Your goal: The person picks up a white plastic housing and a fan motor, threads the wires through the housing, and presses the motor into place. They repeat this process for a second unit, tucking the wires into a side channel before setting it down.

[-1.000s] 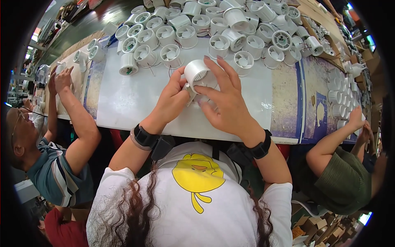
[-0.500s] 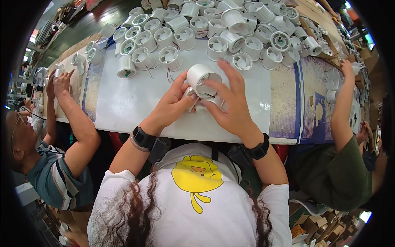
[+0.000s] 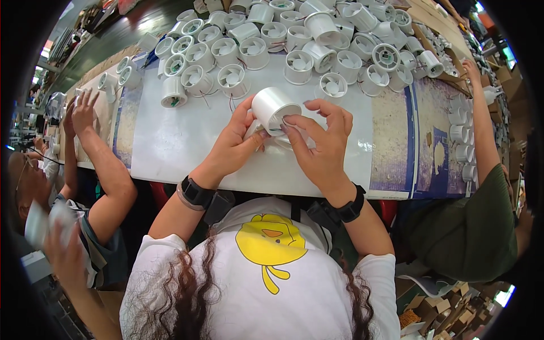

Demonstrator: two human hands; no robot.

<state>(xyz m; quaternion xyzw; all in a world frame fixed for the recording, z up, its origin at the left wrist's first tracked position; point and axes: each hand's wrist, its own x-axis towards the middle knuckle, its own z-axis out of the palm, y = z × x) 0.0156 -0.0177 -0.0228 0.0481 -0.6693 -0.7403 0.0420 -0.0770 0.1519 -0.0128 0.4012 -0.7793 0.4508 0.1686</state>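
Observation:
My left hand (image 3: 229, 144) grips a white cylindrical fan housing (image 3: 270, 105) over the table, its fingers wrapped round the far-left side. The housing is tilted, its open end turned toward lower right. Thumb and forefinger of my right hand (image 3: 323, 141) are closed at that open end, on a small part or wire that I cannot make out; the other fingers curl loosely above. Beneath the housing a white part (image 3: 286, 141) shows, mostly hidden by my hands. The nearest of the standing white fans (image 3: 233, 80) is just beyond my left hand.
Many white fan units (image 3: 322, 28) are heaped along the far side of the white tabletop (image 3: 170, 144), some with thin wires. Co-workers sit on both sides; one arm (image 3: 483, 124) reaches forward at right. At lower left another person's hand (image 3: 65, 255) holds a blurred whitish thing.
My right fingers have gone from spread to pinched at the housing's open end, and the housing has tilted. The right co-worker's arm reaches farther; a hand with a blurred thing has appeared at lower left.

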